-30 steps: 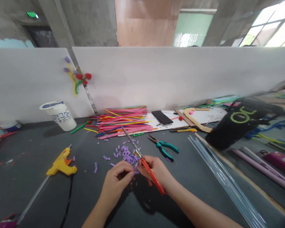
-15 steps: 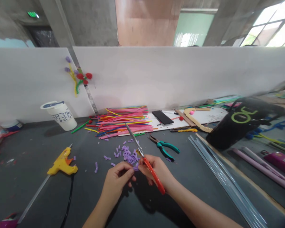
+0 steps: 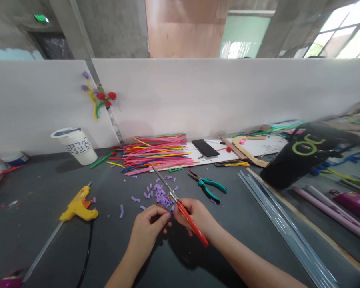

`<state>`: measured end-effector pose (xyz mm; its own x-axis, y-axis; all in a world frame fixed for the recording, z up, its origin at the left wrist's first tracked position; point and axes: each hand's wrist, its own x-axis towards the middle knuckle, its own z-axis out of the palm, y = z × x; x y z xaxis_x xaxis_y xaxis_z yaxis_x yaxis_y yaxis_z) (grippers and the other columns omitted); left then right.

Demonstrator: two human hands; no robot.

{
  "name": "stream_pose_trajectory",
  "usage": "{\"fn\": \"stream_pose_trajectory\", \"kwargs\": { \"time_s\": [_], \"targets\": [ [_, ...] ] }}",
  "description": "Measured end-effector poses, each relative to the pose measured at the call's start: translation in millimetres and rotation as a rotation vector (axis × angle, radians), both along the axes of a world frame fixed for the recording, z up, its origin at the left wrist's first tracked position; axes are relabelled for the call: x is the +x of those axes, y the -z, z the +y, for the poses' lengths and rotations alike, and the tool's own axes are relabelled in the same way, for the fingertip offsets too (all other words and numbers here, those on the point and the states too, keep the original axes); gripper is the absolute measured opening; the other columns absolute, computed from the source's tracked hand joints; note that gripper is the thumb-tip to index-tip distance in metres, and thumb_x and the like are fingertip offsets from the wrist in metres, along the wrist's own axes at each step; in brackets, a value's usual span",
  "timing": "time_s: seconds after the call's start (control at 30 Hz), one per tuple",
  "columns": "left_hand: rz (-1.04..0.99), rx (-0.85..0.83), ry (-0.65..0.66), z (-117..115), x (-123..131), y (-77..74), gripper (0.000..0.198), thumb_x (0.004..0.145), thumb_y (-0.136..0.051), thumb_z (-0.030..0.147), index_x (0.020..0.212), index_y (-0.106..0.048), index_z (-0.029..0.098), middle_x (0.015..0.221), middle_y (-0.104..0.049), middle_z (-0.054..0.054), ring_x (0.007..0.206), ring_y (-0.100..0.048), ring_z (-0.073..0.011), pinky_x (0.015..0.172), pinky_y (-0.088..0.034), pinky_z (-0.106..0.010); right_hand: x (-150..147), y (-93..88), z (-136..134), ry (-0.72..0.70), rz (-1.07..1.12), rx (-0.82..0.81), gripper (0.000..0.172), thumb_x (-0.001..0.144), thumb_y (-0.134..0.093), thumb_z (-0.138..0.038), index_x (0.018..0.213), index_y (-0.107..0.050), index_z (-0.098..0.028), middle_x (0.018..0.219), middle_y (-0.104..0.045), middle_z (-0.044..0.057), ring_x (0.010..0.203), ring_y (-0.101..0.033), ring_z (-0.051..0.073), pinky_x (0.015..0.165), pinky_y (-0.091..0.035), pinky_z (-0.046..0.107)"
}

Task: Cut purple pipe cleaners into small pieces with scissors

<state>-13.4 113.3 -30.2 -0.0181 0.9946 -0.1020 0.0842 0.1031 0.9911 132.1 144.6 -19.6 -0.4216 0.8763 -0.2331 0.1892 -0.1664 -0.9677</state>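
Note:
My right hand (image 3: 198,220) is closed around the red-handled scissors (image 3: 192,224), whose metal blades point up and to the left over a heap of small purple pieces (image 3: 160,196). Close beside it, my left hand (image 3: 152,225) pinches thumb against fingers at a bit of purple piece (image 3: 172,213), mostly hidden between the two hands. Several more cut purple pieces lie scattered on the dark table left of the heap. To the right of the scissor blades lie teal-handled pliers (image 3: 208,186).
Behind the heap lies a bundle of coloured pipe cleaners (image 3: 156,154), beside a black phone (image 3: 205,148). A yellow glue gun (image 3: 79,206) and a white cup (image 3: 78,148) are left. Clear sticks (image 3: 282,224) and a black bottle (image 3: 297,160) stand right.
The scissors have swung slightly, their tips shifting left and down. Less of the purple piece shows between my hands. My left hand has hardly moved.

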Motion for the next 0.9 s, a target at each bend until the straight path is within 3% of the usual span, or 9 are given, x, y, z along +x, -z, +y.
{"fn": "stream_pose_trajectory", "kwargs": {
  "time_s": [0.17,0.33,0.57,0.73,0.9],
  "targets": [
    [-0.09,0.015,-0.044,0,0,-2.7,0.014,0.066,-0.061,0.023,0.054,-0.06,0.015,0.054,-0.057,0.001,0.048,-0.05,-0.0097,0.047,-0.039,-0.02,-1,0.8,0,0.0,0.004,-0.015,0.008,0.064,-0.055,-0.021,0.062,-0.048,-0.017,0.04,-0.041,-0.01,0.029,-0.036,0.004,0.03,-0.027,0.015],
    [-0.165,0.052,-0.125,-1,1,-1.4,0.01,0.067,-0.061,0.022,0.059,-0.061,0.015,0.064,-0.056,0.001,0.053,-0.05,-0.0091,0.047,-0.04,-0.018,-3,5.4,0,0.016,0.02,-0.032,0.018,0.064,-0.059,-0.032,0.067,-0.049,-0.017,0.04,-0.041,-0.01,0.027,-0.036,0.005,0.027,-0.027,0.015],
    [-0.191,-0.01,-0.021,-3,4,-0.7,0.013,0.066,-0.062,0.023,0.056,-0.06,0.014,0.055,-0.056,0.001,0.049,-0.049,-0.0096,0.048,-0.039,-0.02,-7,3.7,-4,0.031,0.048,0.003,0.017,0.064,-0.057,-0.027,0.06,-0.043,-0.018,0.042,-0.043,-0.01,0.029,-0.037,0.004,0.03,-0.027,0.014],
    [-0.243,-0.058,-0.002,0,-1,-1.9,0.02,0.072,-0.056,0.03,0.065,-0.064,0.013,0.055,-0.059,-0.001,0.046,-0.049,-0.0089,0.047,-0.039,-0.02,-2,0.6,-3,-0.037,0.053,0.022,0.011,0.065,-0.052,-0.025,0.064,-0.043,-0.019,0.038,-0.038,-0.011,0.028,-0.035,0.005,0.029,-0.028,0.014],
    [-0.263,-0.141,0.068,0,-2,-4.2,0.022,0.07,-0.058,0.033,0.067,-0.062,0.011,0.052,-0.058,-0.001,0.041,-0.051,-0.0093,0.036,-0.036,-0.018,4,-2.3,-3,-0.111,-0.015,0.031,0.006,0.065,-0.048,-0.018,0.062,-0.043,-0.018,0.043,-0.039,-0.01,0.031,-0.037,0.004,0.031,-0.028,0.014]
  ]
}}
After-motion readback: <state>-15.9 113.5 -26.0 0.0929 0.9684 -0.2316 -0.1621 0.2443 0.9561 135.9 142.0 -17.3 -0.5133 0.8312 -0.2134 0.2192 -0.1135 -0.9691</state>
